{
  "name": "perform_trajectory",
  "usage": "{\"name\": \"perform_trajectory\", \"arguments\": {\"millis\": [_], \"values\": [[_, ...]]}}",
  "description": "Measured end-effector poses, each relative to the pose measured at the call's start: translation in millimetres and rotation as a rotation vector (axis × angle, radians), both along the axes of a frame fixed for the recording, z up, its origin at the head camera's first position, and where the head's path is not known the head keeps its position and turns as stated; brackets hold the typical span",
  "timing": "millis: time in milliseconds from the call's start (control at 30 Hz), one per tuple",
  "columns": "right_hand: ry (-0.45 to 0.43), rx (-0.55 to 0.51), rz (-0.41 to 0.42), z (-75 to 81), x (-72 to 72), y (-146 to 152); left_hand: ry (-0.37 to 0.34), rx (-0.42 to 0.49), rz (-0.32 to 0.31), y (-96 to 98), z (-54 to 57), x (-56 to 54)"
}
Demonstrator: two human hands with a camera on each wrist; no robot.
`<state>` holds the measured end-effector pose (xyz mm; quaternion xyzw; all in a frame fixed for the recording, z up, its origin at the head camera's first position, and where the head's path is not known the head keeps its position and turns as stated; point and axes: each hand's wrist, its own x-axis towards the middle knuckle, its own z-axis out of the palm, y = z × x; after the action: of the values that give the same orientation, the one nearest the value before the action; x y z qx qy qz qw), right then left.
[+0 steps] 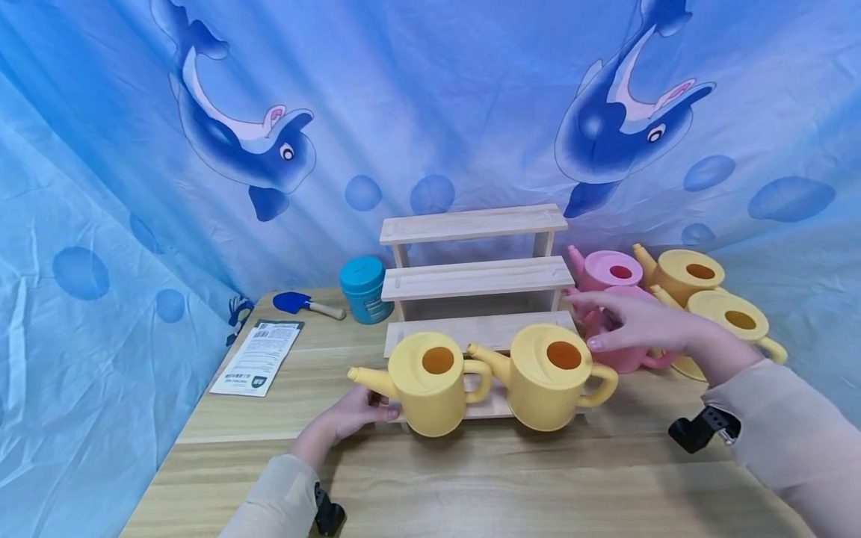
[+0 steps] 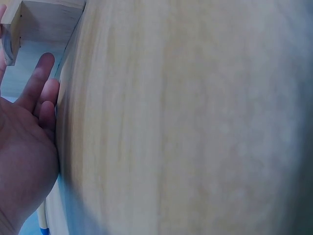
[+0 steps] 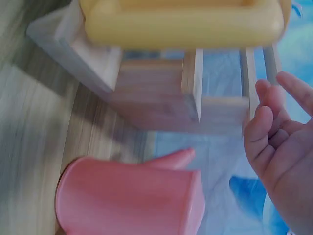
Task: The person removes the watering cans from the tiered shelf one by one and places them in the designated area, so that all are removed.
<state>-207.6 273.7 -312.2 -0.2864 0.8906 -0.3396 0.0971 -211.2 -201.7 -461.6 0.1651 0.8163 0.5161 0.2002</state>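
My left hand (image 1: 355, 413) is at the left end of the lowest step of a pale wooden three-tier shelf (image 1: 475, 276), thumb by the board's end (image 2: 11, 41). Its fingers (image 2: 35, 88) extend beside the board; firm contact cannot be told. On that step stand two yellow watering cans (image 1: 430, 385) (image 1: 548, 377), spouts pointing left. My right hand (image 1: 635, 321) hovers by the shelf's right side, index finger stretched toward the middle tier, other fingers (image 3: 259, 127) loosely bent, nothing held. Below it stands a pink watering can (image 3: 127, 196).
At right, another pink watering can (image 1: 608, 270) and yellow watering cans (image 1: 689, 273) (image 1: 729, 317) cluster together. Left of the shelf are a teal jar (image 1: 364, 290), a blue-bladed trowel (image 1: 308, 304) and a white packet (image 1: 258, 357). A dolphin-print curtain (image 1: 437, 97) hangs behind the table.
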Motion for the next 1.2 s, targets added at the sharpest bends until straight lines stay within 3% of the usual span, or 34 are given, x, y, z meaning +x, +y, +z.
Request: {"name": "perform_trajectory", "arguments": {"millis": [100,400,633,867,1200], "values": [[-0.011,0.035,0.031,0.9,1.1,-7,0.003,0.003,0.001,-0.4,-0.1,-0.3],[-0.234,-0.047,0.073,-3.9,4.3,-17,-0.004,-0.005,0.005,0.7,0.8,0.1],[-0.228,-0.034,0.080,-8.3,7.6,-24,-0.002,0.005,-0.013,6.4,20.7,9.1],[-0.217,0.038,0.071,-7.4,8.0,-30,0.018,-0.001,-0.010,-0.5,0.1,0.3],[-0.251,0.035,0.115,-13.1,9.4,-35,-0.009,0.002,0.001,0.2,1.1,1.3]]}}
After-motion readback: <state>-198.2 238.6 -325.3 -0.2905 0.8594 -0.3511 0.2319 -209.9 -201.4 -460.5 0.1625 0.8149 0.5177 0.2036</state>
